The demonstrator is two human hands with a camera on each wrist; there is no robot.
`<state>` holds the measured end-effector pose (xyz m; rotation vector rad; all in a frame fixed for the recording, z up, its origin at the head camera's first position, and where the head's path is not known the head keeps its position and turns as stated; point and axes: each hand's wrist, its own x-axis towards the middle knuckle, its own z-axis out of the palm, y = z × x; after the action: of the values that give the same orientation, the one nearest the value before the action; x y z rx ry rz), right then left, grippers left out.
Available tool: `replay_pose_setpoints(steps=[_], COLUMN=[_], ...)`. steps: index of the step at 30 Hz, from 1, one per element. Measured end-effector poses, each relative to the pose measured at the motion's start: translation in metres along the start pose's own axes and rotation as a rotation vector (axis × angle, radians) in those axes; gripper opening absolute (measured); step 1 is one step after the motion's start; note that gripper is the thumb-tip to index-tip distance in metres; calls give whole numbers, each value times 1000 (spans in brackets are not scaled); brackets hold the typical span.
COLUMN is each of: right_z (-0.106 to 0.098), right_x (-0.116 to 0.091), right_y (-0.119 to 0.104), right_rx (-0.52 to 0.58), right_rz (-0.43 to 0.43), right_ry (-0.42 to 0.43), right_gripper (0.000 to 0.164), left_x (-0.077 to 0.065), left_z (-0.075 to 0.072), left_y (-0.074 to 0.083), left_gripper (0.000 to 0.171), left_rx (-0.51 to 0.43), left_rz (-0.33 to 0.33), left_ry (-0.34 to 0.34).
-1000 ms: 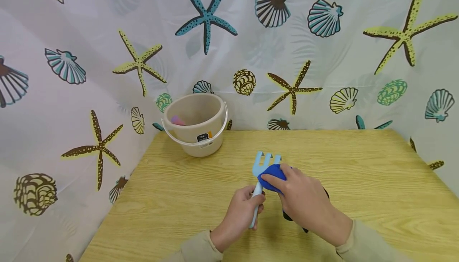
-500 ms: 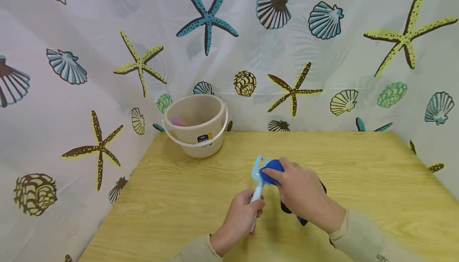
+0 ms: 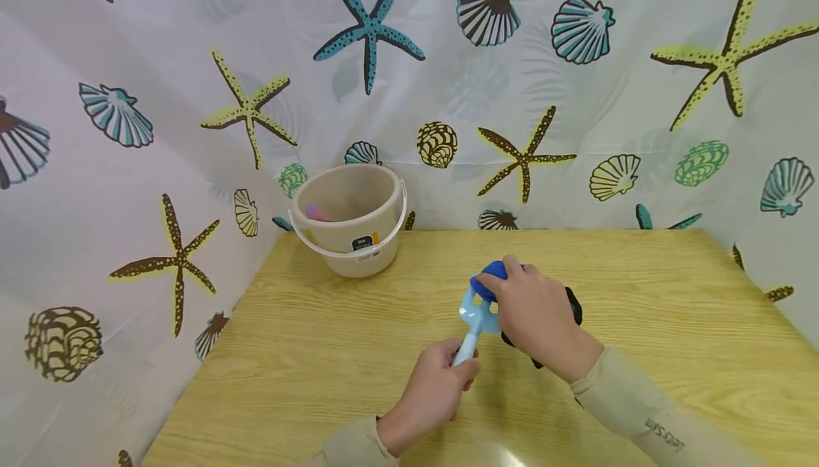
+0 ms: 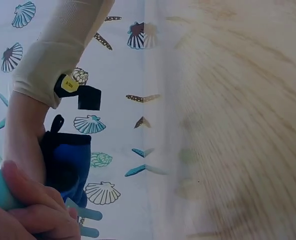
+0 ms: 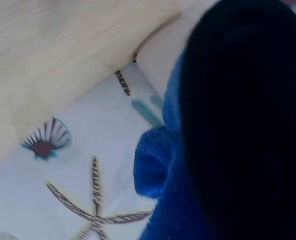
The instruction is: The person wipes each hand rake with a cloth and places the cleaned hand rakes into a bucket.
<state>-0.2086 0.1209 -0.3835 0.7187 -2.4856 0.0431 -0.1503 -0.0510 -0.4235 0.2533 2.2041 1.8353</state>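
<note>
My left hand [image 3: 435, 385] grips the handle of a light blue toy rake [image 3: 472, 316], its tined end pointing away from me over the table. A blue cloth [image 3: 491, 283] with black trim is bunched in my right hand [image 3: 542, 318], which pinches it against the tines and hides part of them. Two tines of the rake [image 4: 90, 215] show beyond my left fingers in the left wrist view, with the cloth [image 4: 70, 160] hanging beside them. The right wrist view is largely filled by the cloth [image 5: 158, 165] and a dark shape close to the lens.
A beige bucket [image 3: 339, 243] with a white handle stands at the table's back left, a pink and purple thing [image 3: 316, 212] inside it. The wood-look table [image 3: 640, 296] meets a white curtain [image 3: 409, 97] printed with starfish and shells at its back and sides.
My right hand and the cloth have moved up and away from me, to the tine ends. The rake's head has turned slightly to the right; my left hand keeps its grip.
</note>
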Motion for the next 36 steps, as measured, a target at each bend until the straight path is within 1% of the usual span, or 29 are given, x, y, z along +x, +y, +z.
replay_pose_setpoints(steps=[3, 4, 6, 8, 11, 14, 18, 21, 25, 29, 33, 36], right_z=[-2, -5, -10, -14, -15, -11, -7, -9, -13, -14, -16, -18], right_x=[0, -2, -5, -5, -1, 7, 17, 22, 26, 30, 35, 37], right_y=[-1, -6, -16, -24, -25, -15, 3, 15, 26, 32, 40, 47], right_rx=[21, 35, 53, 63, 47, 14, 16, 77, 169, 213, 262, 331], right_rz=[-9, -22, -63, -97, -105, -55, 21, 66, 111, 111, 114, 131], right_ry=[-84, -117, -154, -168, -159, -163, -240, -309, -396, -468, -543, -617], right_gripper=[40, 41, 41, 41, 40, 38, 33, 30, 28, 27, 29, 30], left_x=[0, 0, 1, 2, 2, 1, -2, -4, -5, -6, -6, -6], left_z=[0, 0, -1, -1, 1, 3, 6, 6, 6, 7, 7, 7], left_y=[-2, -3, -5, -5, -5, -5, -5, -4, -3, -3, -4, -4], left_gripper=[8, 8, 9, 11, 15, 17, 12, 11, 11, 11, 11, 11], left_rx=[-13, -11, 1, 18, 34, 30, 23, 18, 1, -16, -10, -2], left_rz=[-25, -27, -25, -20, -8, -8, -13, -9, -12, -27, -31, -30], left_ry=[-12, -13, -16, -14, -8, -16, -29, -27, -47, -68, -65, -61])
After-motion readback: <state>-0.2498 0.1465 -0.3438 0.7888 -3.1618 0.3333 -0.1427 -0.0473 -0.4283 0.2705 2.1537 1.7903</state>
